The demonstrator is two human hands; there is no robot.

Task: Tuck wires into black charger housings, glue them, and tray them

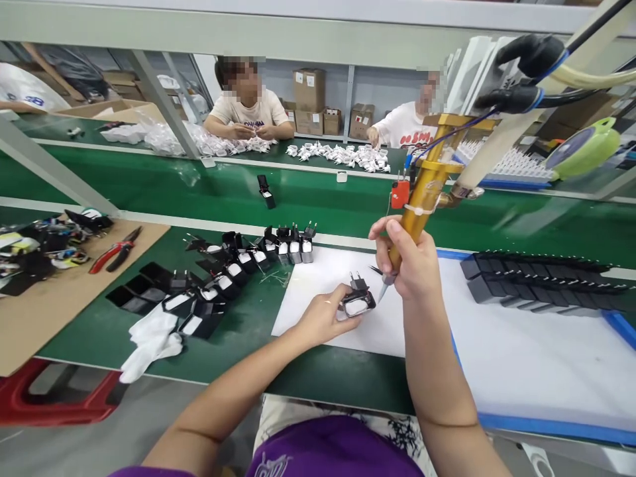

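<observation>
My left hand (322, 317) pinches a small black charger housing (356, 299) with two plug pins, holding it just above a white sheet (318, 278). My right hand (410, 260) is wrapped round a gold dispensing gun (426, 192) that hangs from hoses; its needle tip points at the housing's right edge. A red switch (399, 194) sits on the gun's side.
Several black charger housings (233, 265) lie left of the sheet, with a white glove (152, 338). A row of black parts (531, 281) rests on a blue-edged tray at right. Red pliers (115, 250) lie on cardboard. Two people sit across the green conveyor (318, 192).
</observation>
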